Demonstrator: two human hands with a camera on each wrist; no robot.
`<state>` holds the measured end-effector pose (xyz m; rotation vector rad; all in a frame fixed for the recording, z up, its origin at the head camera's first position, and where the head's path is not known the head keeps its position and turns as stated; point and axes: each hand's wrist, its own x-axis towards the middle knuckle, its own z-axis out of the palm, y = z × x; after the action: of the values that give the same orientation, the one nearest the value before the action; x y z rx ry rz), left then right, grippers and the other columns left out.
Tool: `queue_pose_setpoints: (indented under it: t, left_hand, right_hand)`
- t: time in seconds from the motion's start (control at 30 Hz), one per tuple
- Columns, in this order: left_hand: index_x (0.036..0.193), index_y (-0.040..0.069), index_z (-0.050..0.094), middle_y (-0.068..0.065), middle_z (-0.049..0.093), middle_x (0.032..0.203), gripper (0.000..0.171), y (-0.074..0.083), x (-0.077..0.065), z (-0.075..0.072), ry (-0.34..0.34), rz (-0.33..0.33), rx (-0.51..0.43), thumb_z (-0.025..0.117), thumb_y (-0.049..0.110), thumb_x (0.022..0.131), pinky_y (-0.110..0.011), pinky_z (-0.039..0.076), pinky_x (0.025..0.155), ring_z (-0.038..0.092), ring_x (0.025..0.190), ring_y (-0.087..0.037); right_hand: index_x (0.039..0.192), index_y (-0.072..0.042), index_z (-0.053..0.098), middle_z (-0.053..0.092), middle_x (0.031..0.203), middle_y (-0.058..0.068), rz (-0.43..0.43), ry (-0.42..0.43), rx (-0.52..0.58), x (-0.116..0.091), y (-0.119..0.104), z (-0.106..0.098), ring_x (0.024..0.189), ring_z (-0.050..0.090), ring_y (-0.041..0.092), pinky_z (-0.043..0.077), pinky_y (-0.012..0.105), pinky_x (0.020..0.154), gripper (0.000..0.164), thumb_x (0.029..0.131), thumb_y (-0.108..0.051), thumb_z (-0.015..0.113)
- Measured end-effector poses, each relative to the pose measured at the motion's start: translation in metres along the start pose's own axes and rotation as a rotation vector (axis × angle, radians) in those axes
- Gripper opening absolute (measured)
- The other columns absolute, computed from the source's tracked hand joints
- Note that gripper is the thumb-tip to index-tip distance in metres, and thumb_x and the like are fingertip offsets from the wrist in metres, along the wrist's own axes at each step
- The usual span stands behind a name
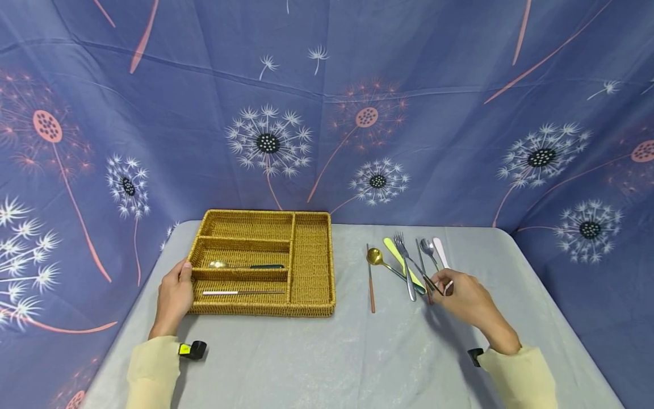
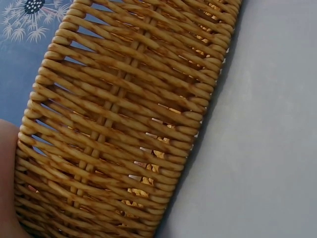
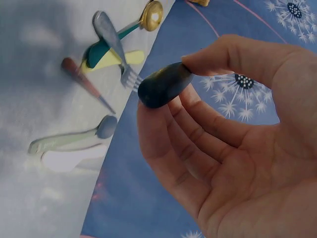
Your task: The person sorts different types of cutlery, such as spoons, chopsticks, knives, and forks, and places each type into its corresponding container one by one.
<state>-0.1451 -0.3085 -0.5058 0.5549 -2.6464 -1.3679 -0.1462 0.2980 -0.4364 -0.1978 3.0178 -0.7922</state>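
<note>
Overlapping spoon [image 1: 375, 257], fork [image 1: 411, 287] near right hand [image 1: 466, 298]

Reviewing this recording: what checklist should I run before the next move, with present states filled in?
1. Tray held: ok, the left hand grips its left side.
2. Dark handle in hand: ok, the right hand pinches it.
3. Spoon inside: ok, it lies in the middle left compartment.
4. Nothing left outside: not ok, a gold spoon and yellow handle lie on the table.
5. Dark handle's utensil type: cannot tell, the silver fork overlaps its far end.
</note>
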Motion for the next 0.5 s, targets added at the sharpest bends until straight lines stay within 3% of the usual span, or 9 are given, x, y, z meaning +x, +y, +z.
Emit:
queue_pose_setpoints:
  t: [0.5]
  left_hand:
    - [0.170, 0.006, 0.029, -0.027, 0.030, 0.171, 0.067, 0.002, -0.002, -0.001, -0.021, -0.006, -0.004, 0.022, 0.048, 0.117, -0.069, 0.022, 0.126, 0.024, 0.157, -0.053]
  right_hand:
    - [0.106, -0.010, 0.073, 0.066, 0.083, -0.004, -0.089, -0.057, 0.015, 0.025, -0.033, 0.010, 0.068, 0.057, 0.012, 0.043, 0.033, 0.060, 0.016, 0.090, -0.008, 0.075]
